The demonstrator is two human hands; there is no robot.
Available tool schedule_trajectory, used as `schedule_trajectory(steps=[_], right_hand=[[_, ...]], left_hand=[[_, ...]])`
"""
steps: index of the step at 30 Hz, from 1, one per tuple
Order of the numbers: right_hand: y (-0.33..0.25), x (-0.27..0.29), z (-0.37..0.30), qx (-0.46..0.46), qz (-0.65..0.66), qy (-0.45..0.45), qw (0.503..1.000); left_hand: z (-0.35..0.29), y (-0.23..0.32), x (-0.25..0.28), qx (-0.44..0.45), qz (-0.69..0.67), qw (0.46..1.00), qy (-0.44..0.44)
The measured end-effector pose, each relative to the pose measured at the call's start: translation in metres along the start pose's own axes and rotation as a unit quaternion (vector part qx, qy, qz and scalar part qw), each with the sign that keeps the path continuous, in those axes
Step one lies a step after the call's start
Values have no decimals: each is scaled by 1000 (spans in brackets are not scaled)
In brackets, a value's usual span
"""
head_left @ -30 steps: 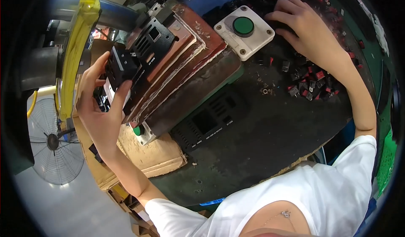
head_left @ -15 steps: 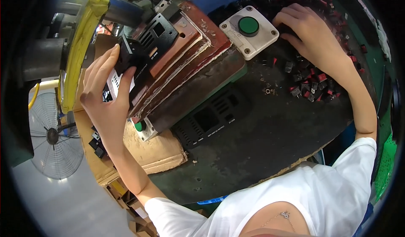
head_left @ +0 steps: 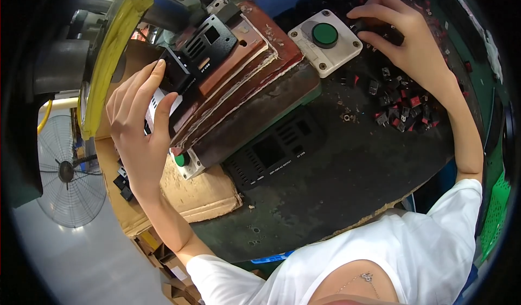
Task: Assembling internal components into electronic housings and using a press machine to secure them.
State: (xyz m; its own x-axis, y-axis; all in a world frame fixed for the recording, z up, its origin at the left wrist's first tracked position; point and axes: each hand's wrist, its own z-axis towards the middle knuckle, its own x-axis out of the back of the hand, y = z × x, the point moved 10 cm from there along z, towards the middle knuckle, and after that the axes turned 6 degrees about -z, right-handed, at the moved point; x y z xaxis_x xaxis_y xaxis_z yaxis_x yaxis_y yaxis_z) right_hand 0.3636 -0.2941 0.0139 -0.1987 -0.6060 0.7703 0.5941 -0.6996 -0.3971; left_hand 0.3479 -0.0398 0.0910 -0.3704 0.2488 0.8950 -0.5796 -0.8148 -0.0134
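Note:
My left hand (head_left: 138, 112) has its fingers stretched out. Its index fingertip rests at the edge of a black boxy part (head_left: 176, 71), and the thumb is apart, near the lower corner. That part sits on a black metal panel (head_left: 217, 41) with slots and a square cutout, lying on a worn reddish-brown layered block (head_left: 255, 68). Over a pile of small red and black rocker switches (head_left: 404, 107), my right hand (head_left: 410, 30) is closed in a pinch. Between its fingertips is a small dark piece with metal tabs, apparently a rocker switch (head_left: 357, 27).
A white box with a green push button (head_left: 324, 35) stands right of the block; a second green button (head_left: 182, 160) is by its near-left corner. Another black panel (head_left: 268, 150) lies on the dark table (head_left: 320, 196). A yellow-wrapped bar (head_left: 116, 60) rises at left, beside cardboard (head_left: 209, 196).
My left thumb has moved away from the black boxy part. My right hand has lifted from the switch pile, its fingertips now pinched by the green-button box.

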Motion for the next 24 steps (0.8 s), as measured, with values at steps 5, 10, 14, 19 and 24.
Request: schedule_trajectory(steps=[5, 10, 14, 19, 24], right_hand=[[1, 10, 2, -29, 16, -20, 999], [-2, 22, 12, -123, 16, -26, 992], [0, 20, 11, -134, 34, -35, 990], [11, 11, -1, -39, 36, -1, 999], [16, 4, -3, -75, 132, 15, 988]], left_hand=[[0, 5, -4, -2, 29, 1000, -4], [-5, 5, 2, -23, 52, 998, 4], [-5, 5, -2, -36, 56, 998, 6], [-5, 2, -11, -18, -16, 1000, -16], [-5, 4, -9, -4, -59, 998, 10]])
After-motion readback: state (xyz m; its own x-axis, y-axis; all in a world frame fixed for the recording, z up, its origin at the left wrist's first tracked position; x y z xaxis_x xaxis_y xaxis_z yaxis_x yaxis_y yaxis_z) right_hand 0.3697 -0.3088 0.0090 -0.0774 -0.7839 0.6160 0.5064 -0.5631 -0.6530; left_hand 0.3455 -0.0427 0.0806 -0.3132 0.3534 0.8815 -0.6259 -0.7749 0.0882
